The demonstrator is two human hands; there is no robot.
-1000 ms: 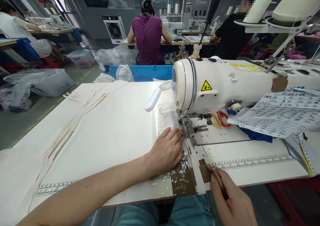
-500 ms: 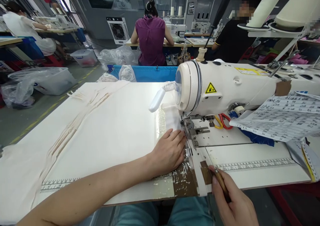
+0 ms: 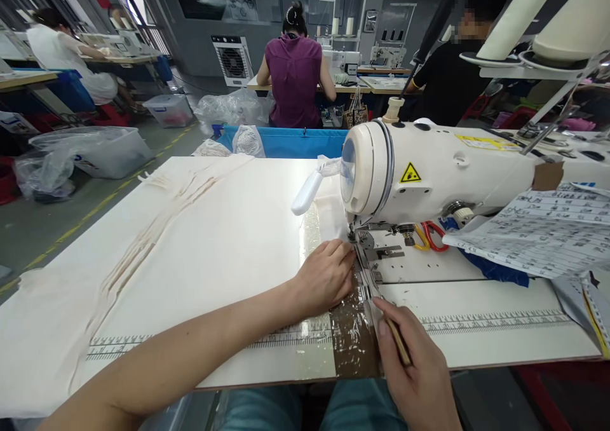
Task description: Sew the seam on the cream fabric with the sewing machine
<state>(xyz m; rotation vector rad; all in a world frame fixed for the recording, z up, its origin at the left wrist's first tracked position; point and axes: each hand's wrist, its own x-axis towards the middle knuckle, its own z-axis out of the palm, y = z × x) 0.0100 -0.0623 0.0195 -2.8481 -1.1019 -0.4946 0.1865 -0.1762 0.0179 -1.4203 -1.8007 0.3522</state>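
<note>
My left hand point(image 3: 328, 277) rests beside the needle area of a white sewing machine point(image 3: 419, 170), its fingers curled and pressed together on the edge of white fabric point(image 3: 332, 218). The fingertips are partly hidden. Lower right, my right hand point(image 3: 415, 364) is closed round a wooden-handled awl point(image 3: 399, 342); its tip is out of sight at the thumb. That hand is at a narrow white strip point(image 3: 373, 310), which runs through a metal guide point(image 3: 366, 285) towards the presser foot point(image 3: 353, 234).
Pale strips of cloth point(image 3: 157, 227) lie across the table's left side. Red and yellow-handled scissors point(image 3: 431, 235) lie behind the needle, near written paper sheets point(image 3: 538, 231). A white lever point(image 3: 307, 192) hangs left of the machine head. Thread cones point(image 3: 517, 21) stand above; other people sit beyond.
My right hand has moved left and up with the awl, up against the white strip near the guide. My left hand's fingers, flatter before, are now curled. The view has shifted slightly.
</note>
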